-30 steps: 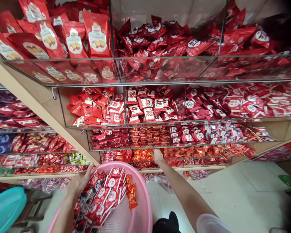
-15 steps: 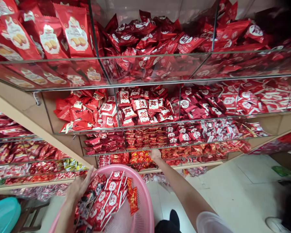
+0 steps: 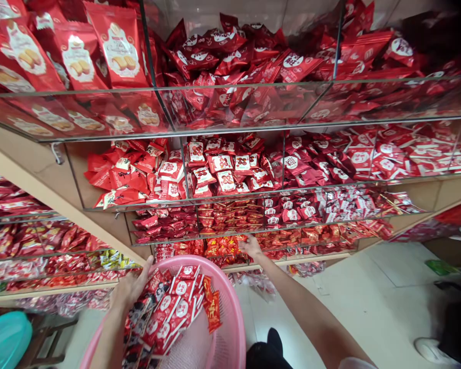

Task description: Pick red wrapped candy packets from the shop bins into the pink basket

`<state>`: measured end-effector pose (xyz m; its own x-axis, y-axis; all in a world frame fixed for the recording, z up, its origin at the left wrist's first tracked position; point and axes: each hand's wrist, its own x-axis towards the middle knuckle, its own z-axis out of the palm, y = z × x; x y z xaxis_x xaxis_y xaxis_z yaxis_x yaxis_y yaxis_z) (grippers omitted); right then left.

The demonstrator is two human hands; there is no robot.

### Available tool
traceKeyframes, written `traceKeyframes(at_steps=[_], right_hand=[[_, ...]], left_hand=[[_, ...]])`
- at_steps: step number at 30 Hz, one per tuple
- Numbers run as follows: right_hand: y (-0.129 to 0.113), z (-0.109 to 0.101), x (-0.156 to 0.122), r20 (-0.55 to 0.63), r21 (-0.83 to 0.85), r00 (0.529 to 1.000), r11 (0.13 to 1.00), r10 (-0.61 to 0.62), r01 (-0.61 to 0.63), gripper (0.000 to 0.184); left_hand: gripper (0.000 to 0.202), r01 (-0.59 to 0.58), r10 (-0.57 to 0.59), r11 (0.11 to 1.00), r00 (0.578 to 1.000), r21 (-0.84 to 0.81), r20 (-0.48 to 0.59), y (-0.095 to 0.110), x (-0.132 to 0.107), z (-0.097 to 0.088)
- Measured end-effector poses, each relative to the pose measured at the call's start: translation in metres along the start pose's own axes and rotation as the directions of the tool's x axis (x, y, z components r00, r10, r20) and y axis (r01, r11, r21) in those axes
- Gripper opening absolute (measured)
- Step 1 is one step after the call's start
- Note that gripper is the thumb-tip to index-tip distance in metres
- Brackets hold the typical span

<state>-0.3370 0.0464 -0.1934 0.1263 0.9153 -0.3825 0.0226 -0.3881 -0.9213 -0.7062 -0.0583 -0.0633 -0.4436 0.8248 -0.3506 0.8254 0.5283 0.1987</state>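
A pink plastic basket (image 3: 230,318) is at the bottom of the head view. It holds red-and-white candy packets (image 3: 182,307), dark packets and a few orange-red wrapped candies (image 3: 213,310). My left hand (image 3: 130,287) is closed on the basket's left rim, thumb lying along the edge; its other fingers are mostly hidden. My right hand (image 3: 250,247) reaches to the lowest shelf, by a compartment of shiny orange-red candies (image 3: 223,247). Its fingers point left and look apart, and no packet shows in them.
Clear-fronted shelves (image 3: 230,130) rise in tiers, full of red snack packets. A slanting wooden panel (image 3: 80,215) divides off more shelves at left. A turquoise basin (image 3: 5,335) is at lower left. Another person's shoe (image 3: 430,351) stands on the tiled floor at right.
My right hand has shifted slightly right at the lowest shelf, and its fingers show more now. The basket and my left hand appear slightly farther right and higher in view.
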Motion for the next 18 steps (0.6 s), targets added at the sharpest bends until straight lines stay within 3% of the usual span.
traceKeyframes(at_steps=[4,8,13,18], right_hand=[[-0.004,-0.022,-0.028,0.088,0.069,0.996,0.997,0.014,-0.020,0.037],[-0.018,-0.048,-0.077,0.253,0.116,0.967,0.993,-0.013,-0.017,0.043],[-0.050,-0.068,-0.144,0.591,0.149,0.806,0.985,-0.016,-0.090,0.033],[-0.069,-0.055,-0.177,0.725,0.003,0.688,0.999,0.032,-0.050,0.029]], left_hand=[[0.077,-0.033,0.033,0.999,0.999,-0.007,-0.023,0.001,0.002,0.001],[0.077,-0.060,0.060,0.998,0.997,-0.004,-0.044,0.004,0.005,0.002],[0.086,-0.052,0.051,0.999,0.999,-0.016,-0.011,0.020,0.004,-0.001],[0.100,-0.014,0.014,1.000,1.000,-0.017,0.004,0.037,0.000,-0.005]])
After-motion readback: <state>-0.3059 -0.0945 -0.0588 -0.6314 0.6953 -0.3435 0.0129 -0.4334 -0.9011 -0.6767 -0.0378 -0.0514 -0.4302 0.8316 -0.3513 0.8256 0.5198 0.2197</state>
